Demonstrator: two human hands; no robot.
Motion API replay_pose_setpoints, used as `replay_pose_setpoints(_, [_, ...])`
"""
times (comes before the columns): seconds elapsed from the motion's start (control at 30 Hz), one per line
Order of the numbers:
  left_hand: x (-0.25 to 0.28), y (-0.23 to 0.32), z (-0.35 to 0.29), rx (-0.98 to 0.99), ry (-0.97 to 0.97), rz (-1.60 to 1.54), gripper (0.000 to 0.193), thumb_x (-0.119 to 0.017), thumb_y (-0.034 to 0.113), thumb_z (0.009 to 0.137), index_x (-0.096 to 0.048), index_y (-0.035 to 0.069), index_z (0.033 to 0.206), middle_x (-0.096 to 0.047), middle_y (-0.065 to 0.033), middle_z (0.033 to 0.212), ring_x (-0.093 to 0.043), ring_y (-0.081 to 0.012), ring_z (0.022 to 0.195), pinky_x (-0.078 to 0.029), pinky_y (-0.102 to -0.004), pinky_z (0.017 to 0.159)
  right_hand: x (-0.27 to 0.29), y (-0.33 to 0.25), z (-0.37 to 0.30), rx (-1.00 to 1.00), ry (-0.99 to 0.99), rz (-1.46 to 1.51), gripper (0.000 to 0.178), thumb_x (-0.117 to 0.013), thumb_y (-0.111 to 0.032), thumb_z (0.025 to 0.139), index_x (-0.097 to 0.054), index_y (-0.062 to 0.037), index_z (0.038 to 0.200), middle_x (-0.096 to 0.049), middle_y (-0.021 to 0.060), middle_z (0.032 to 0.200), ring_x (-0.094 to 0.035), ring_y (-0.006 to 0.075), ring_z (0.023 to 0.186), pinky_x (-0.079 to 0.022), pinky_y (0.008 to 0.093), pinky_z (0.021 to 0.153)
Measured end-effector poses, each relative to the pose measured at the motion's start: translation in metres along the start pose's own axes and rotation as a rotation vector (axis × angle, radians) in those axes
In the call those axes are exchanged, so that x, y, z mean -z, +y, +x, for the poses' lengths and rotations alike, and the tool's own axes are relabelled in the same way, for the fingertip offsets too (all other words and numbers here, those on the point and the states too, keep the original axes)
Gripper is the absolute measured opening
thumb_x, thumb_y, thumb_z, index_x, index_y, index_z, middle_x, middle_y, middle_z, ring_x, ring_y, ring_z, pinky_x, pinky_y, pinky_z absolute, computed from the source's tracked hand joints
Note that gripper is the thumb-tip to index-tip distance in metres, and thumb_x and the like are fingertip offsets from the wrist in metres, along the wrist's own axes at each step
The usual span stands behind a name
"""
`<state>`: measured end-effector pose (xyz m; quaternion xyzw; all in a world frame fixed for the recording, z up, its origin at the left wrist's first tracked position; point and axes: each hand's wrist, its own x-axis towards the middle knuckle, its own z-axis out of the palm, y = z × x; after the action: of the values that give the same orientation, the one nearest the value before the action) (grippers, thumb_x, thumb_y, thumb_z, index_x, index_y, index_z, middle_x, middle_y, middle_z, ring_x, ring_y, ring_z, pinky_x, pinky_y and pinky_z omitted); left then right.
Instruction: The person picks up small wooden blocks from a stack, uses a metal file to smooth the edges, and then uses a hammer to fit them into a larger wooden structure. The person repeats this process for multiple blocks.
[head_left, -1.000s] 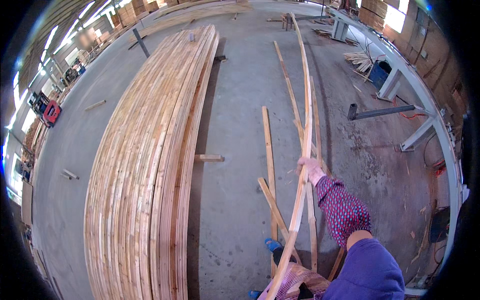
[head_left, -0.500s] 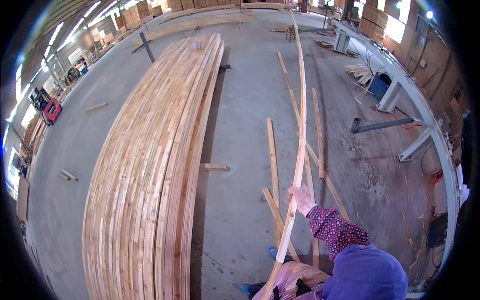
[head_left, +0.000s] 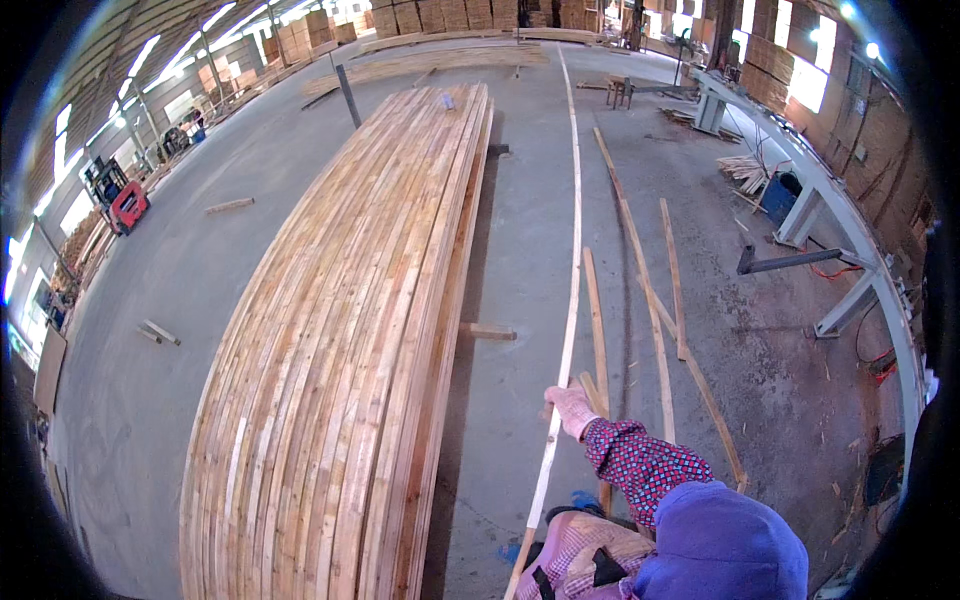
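My right hand (head_left: 572,408), in a pale glove-like covering below a red and dark checked cuff, is closed round a long thin wooden strip (head_left: 572,300). The strip runs from beside my body at the lower edge far ahead along the aisle, slightly bowed. Left of it lies a long, wide stack of wooden boards (head_left: 330,330), parallel to the strip and apart from it. My left hand is out of view. On the floor right of the strip are several loose wooden strips (head_left: 594,320), some crossing each other.
A short wooden bearer (head_left: 490,331) sticks out from under the stack. A dark upright post (head_left: 348,96) stands by its far left side. At right runs a grey metal frame (head_left: 845,215) with a projecting bar (head_left: 800,261) and a blue bin (head_left: 780,195). A red forklift (head_left: 128,207) is far left.
My right hand and the strip have shifted left, closer to the board stack. The whole view has turned a little, so the stack and floor strips appear farther right.
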<state>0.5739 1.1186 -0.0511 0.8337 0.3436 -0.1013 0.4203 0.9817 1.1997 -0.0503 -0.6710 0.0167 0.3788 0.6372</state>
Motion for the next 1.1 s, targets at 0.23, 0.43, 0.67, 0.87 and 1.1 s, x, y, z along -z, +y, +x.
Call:
replay_pose_setpoints(0.23, [-0.034,-0.106,-0.113,0.08,0.029,0.286,0.03,-0.049,0.022,0.093,-0.056,0.013,0.121,-0.053,-0.0054,0.061,-0.053,-0.0226,0.052,-0.05,-0.0359,0.052,-0.097,0.068,0.023,-0.045,-0.047,-0.039,0.049,-0.059,-0.001,0.067,-0.043,-0.0036,0.113,-0.051,0.0086,0.073,-0.054,0.0219,0.053,-0.053,0.0395,0.046])
replay_pose_setpoints(0.43, [-0.07,-0.156,-0.223,0.026,-0.042,0.492,0.032,-0.048,0.021,0.093,-0.055,0.013,0.123,-0.052,-0.0055,0.059,-0.053,-0.0227,0.051,-0.049,-0.0362,0.051,-0.155,0.114,0.069,-0.1,-0.031,-0.101,0.051,-0.059,0.003,0.066,-0.043,-0.0034,0.114,-0.05,0.0079,0.074,-0.054,0.021,0.056,-0.053,0.04,0.047])
replay_pose_setpoints(0.67, [-0.089,-0.183,-0.254,-0.031,0.27,0.763,0.034,-0.045,0.02,0.095,-0.054,0.017,0.128,-0.056,-0.0084,0.065,-0.054,-0.0243,0.053,-0.051,-0.0419,0.061,-0.215,0.131,0.106,0.052,0.09,-0.698,0.054,-0.066,-0.017,0.067,-0.048,0.0072,0.112,-0.061,0.0247,0.097,-0.063,0.0354,0.088,-0.051,0.0404,0.076])
replay_pose_setpoints(0.87, [-0.072,-0.175,-0.196,0.335,0.158,0.722,0.036,-0.044,0.025,0.095,-0.051,0.017,0.13,-0.06,-0.0137,0.078,-0.057,-0.0249,0.06,-0.051,-0.0454,0.068,-0.237,0.14,0.118,-0.008,0.106,-0.857,0.068,-0.07,-0.03,0.071,-0.044,0.0084,0.12,-0.059,0.0279,0.11,-0.058,0.0382,0.107,-0.046,0.0392,0.09])
replay_pose_setpoints(1.1, [-0.061,-0.237,-0.132,0.528,0.143,0.319,0.036,-0.05,0.026,0.092,-0.053,0.015,0.126,-0.061,-0.0123,0.08,-0.058,-0.0238,0.064,-0.051,-0.0443,0.069,-0.272,0.165,0.133,0.201,0.102,-0.899,0.08,-0.071,-0.036,0.075,-0.037,0.008,0.132,-0.055,0.0298,0.122,-0.052,0.0371,0.119,-0.039,0.0377,0.101])
